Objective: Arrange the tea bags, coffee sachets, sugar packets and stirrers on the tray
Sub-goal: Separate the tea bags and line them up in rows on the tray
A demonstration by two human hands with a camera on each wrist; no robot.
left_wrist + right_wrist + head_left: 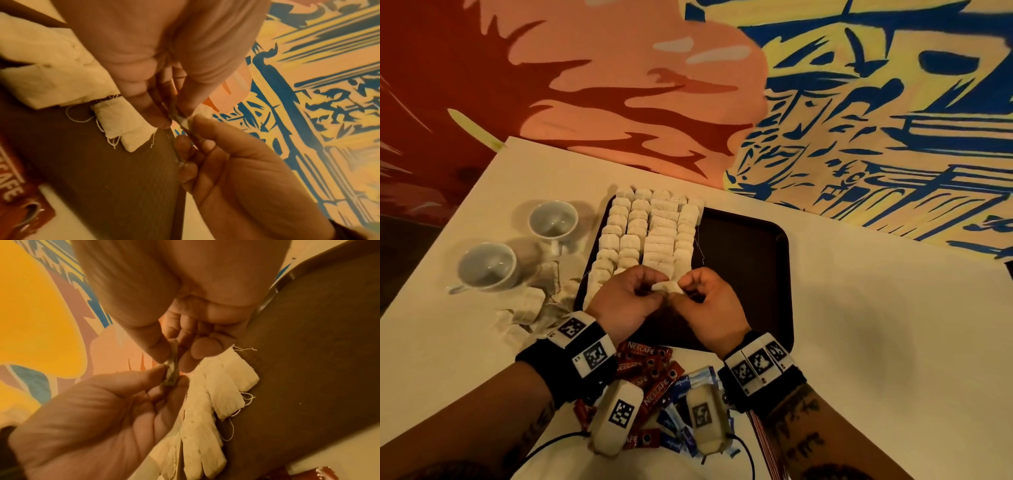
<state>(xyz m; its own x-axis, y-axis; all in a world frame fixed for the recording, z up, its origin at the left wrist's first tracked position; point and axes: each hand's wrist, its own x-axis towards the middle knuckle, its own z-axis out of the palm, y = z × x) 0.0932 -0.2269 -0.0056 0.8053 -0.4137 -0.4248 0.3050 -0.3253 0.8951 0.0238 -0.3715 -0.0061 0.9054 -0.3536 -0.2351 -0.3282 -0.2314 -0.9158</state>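
Note:
A dark brown tray (pixel 750 260) lies on the pale table, and several rows of white tea bags (pixel 650 233) fill its left part. My left hand (pixel 654 288) and right hand (pixel 684 286) meet over the tray's near edge and pinch one small tea bag (pixel 667 286) between them. In the left wrist view the left hand (pixel 172 118) pinches this tea bag (pixel 185 121) edge-on. From the right wrist, the right hand (pixel 174 360) grips the same bag (pixel 171 371) from above, over the laid rows (pixel 226 386). Red Nescafe sachets (pixel 647 363) and blue sugar packets (pixel 688 380) lie under my wrists.
Two white cups (pixel 553 219) (pixel 486 265) stand left of the tray, with a heap of loose tea bags (pixel 527 305) in front of them. Thin red stirrers (pixel 760 428) lie by my right forearm. A painted wall runs behind the table. The tray's right half is bare.

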